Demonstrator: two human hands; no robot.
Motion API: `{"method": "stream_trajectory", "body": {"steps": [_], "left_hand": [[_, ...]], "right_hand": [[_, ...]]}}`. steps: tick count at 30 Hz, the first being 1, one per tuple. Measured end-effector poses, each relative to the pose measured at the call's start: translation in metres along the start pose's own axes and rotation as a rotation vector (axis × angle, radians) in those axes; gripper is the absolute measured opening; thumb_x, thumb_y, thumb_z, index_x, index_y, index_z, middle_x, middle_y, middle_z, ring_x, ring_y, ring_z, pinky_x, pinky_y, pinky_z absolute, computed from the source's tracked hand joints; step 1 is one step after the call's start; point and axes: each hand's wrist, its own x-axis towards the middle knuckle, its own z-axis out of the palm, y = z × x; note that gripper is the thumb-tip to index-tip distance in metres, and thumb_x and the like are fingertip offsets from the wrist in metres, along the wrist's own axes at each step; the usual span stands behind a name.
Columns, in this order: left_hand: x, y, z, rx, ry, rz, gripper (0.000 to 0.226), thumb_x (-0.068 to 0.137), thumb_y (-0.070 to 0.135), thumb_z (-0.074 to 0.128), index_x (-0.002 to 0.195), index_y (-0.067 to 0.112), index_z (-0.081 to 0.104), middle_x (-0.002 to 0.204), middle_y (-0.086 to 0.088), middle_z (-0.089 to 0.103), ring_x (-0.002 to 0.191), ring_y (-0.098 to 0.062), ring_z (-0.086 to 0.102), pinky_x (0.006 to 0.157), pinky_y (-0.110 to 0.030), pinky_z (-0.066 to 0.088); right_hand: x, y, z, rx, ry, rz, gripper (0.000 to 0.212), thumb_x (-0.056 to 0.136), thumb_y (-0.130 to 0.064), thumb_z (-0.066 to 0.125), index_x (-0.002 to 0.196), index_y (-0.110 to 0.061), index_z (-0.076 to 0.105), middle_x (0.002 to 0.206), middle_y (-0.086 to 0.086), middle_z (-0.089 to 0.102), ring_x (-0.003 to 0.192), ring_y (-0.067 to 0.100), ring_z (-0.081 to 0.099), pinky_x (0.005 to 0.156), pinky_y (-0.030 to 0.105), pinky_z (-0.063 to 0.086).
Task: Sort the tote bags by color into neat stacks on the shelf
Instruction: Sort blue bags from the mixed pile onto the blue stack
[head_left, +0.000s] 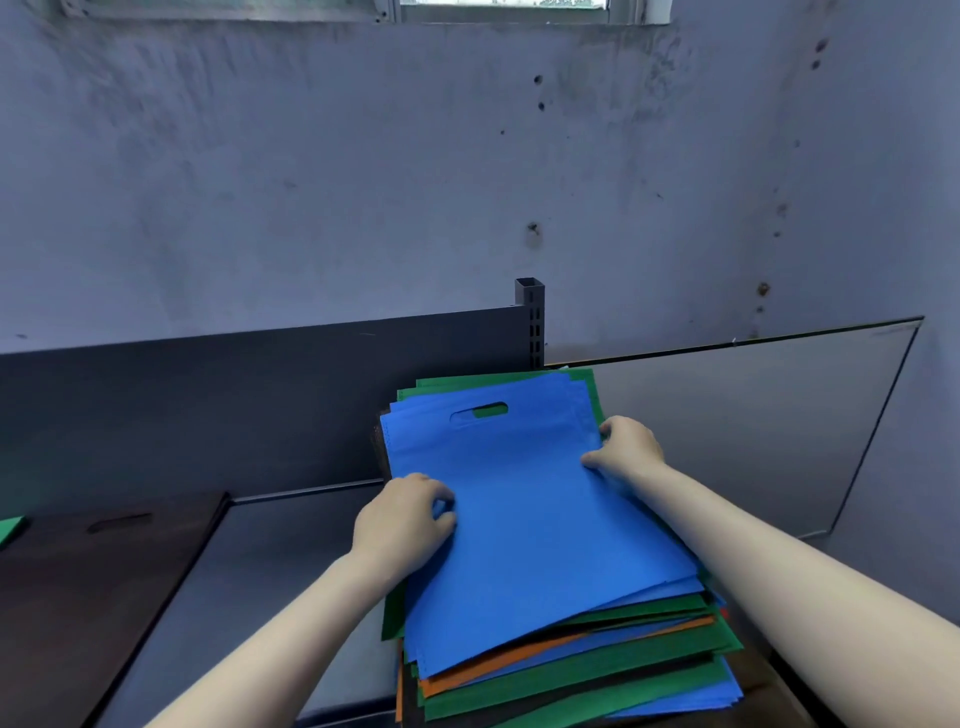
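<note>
Both on the top blue tote bag (519, 519) of the mixed pile (571, 670) at the shelf's (291, 571) right end: my left hand (402, 519) pinches its left edge, my right hand (628, 449) curls round its right edge, likely to peel it off for sorting.

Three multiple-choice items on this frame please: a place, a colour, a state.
1. The flat dark brown fabric tote bag lies: A) on the grey shelf, left of the mixed-colour bag pile B) atop that pile C) in a hand
2. The pile's top tote bag is: A) orange B) blue C) green
3. The left hand and right hand: A) hang idle B) grip the top bag's opposite edges C) lift an orange bag
1A, it lies apart at left; 2B, blue covers the pile; 3B, fingers curl on both edges.
</note>
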Motion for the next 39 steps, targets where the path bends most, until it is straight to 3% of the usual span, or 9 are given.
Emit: {"method": "stream_trajectory", "body": {"steps": [2,5,9,13,19,25,28,32,39], "left_hand": [[0.001,-0.006,0.002,-0.069,0.035,-0.046,0.04,0.085,0.038,0.06,0.124,0.032,0.058,0.133,0.011,0.051,0.125,-0.014,0.043,0.094,-0.034,0.046],[0.003,-0.015,0.005,-0.311,0.111,-0.182,0.072,0.075,0.035,0.073,0.139,0.025,0.041,0.144,0.002,0.037,0.135,-0.02,0.032,0.1,-0.034,0.04],[0.005,-0.024,0.009,-0.765,0.203,-0.329,0.04,0.069,0.021,0.071,0.107,0.028,0.058,0.109,0.008,0.065,0.099,-0.015,0.063,0.083,-0.042,0.054],[0.002,-0.026,0.007,-0.853,0.273,-0.367,0.025,0.073,0.014,0.058,0.091,0.029,0.066,0.092,0.012,0.072,0.084,-0.014,0.068,0.078,-0.044,0.057],[-0.001,-0.016,0.003,-1.032,0.356,-0.372,0.026,0.087,0.009,0.057,0.11,0.023,0.057,0.102,0.008,0.066,0.093,-0.015,0.065,0.077,-0.033,0.053],[0.001,-0.025,-0.008,-1.065,0.453,-0.463,0.003,0.09,0.017,0.06,0.089,0.018,0.057,0.093,-0.002,0.067,0.086,-0.022,0.065,0.078,-0.039,0.053],[-0.001,-0.027,-0.014,-1.096,0.382,-0.483,0.019,0.092,0.029,0.057,0.088,0.01,0.058,0.091,-0.007,0.066,0.079,-0.024,0.062,0.068,-0.037,0.049],[-0.015,-0.025,-0.011,-1.094,0.137,-0.411,0.016,0.093,0.027,0.054,0.101,0.014,0.06,0.101,-0.003,0.069,0.09,-0.024,0.068,0.078,-0.04,0.055],[-0.026,-0.038,-0.03,-1.112,0.271,-0.388,0.009,0.093,0.019,0.056,0.095,0.012,0.062,0.098,-0.006,0.072,0.089,-0.027,0.069,0.084,-0.051,0.056]], "right_hand": [[0.001,0.001,0.002,0.043,-0.007,0.044,0.025,0.072,-0.017,0.073,0.092,-0.014,0.058,0.089,0.003,0.058,0.089,0.024,0.058,0.071,0.031,0.045],[0.002,0.005,0.006,0.088,0.029,0.058,0.026,0.069,-0.011,0.07,0.065,-0.017,0.045,0.068,0.0,0.047,0.07,0.021,0.045,0.059,0.027,0.034],[0.0,0.008,0.012,0.209,0.12,-0.034,0.007,0.079,-0.014,0.065,0.079,-0.011,0.058,0.079,0.003,0.06,0.079,0.025,0.056,0.064,0.03,0.04],[-0.003,0.003,0.017,0.581,0.147,0.009,0.008,0.086,-0.009,0.053,0.083,-0.014,0.058,0.088,0.009,0.067,0.085,0.031,0.064,0.072,0.042,0.053],[-0.015,-0.011,0.011,0.978,-0.037,0.065,0.016,0.095,-0.005,0.045,0.094,-0.002,0.06,0.095,0.018,0.067,0.078,0.03,0.064,0.073,0.044,0.055],[-0.04,-0.011,0.006,0.942,-0.366,0.021,0.014,0.096,-0.011,0.052,0.103,-0.004,0.062,0.097,0.013,0.071,0.077,0.027,0.069,0.065,0.037,0.057],[-0.048,-0.015,0.007,0.949,-0.259,0.014,0.014,0.094,-0.001,0.049,0.097,-0.006,0.062,0.094,0.013,0.07,0.078,0.03,0.068,0.071,0.042,0.057],[-0.049,-0.022,0.003,1.049,-0.141,0.058,0.015,0.095,-0.001,0.047,0.099,-0.005,0.061,0.095,0.012,0.068,0.08,0.03,0.066,0.075,0.044,0.056],[-0.067,-0.031,0.008,0.945,-0.269,0.006,0.015,0.093,0.001,0.05,0.096,-0.008,0.061,0.093,0.01,0.07,0.076,0.028,0.069,0.062,0.038,0.057]]}}
